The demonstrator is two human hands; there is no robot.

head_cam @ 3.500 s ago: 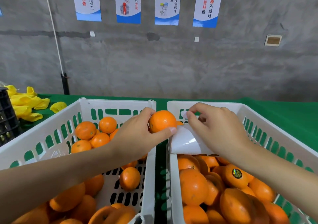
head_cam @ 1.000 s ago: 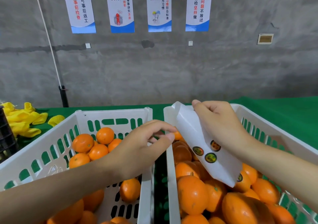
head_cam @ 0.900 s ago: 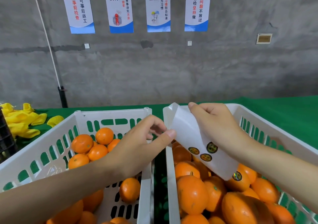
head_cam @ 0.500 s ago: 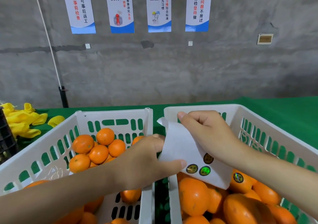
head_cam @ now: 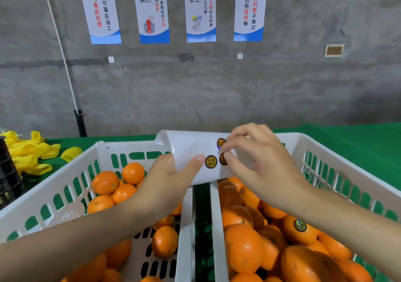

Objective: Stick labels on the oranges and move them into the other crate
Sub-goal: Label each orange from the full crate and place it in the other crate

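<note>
Two white slotted crates stand side by side on a green table. The left crate (head_cam: 71, 171) holds several plain oranges (head_cam: 105, 182). The right crate (head_cam: 347, 173) is fuller, and one orange (head_cam: 300, 229) there carries a round label. My left hand (head_cam: 169, 179) grips a white backing sheet (head_cam: 188, 149) above the gap between the crates, thumb on top. Three round dark labels (head_cam: 211, 161) sit on the sheet. My right hand (head_cam: 258, 162) pinches at the labels with thumb and forefinger; whether one has lifted off I cannot tell.
Yellow foam fruit nets (head_cam: 28, 151) lie on the green table (head_cam: 347, 134) at the far left, beside a black crate (head_cam: 8, 173). A grey concrete wall with several posters (head_cam: 152, 10) stands behind the table.
The orange my left hand held earlier is gone from it. The sheet passed from my right hand to my left, which lifted it flat; my right hand now picks at the labels.
</note>
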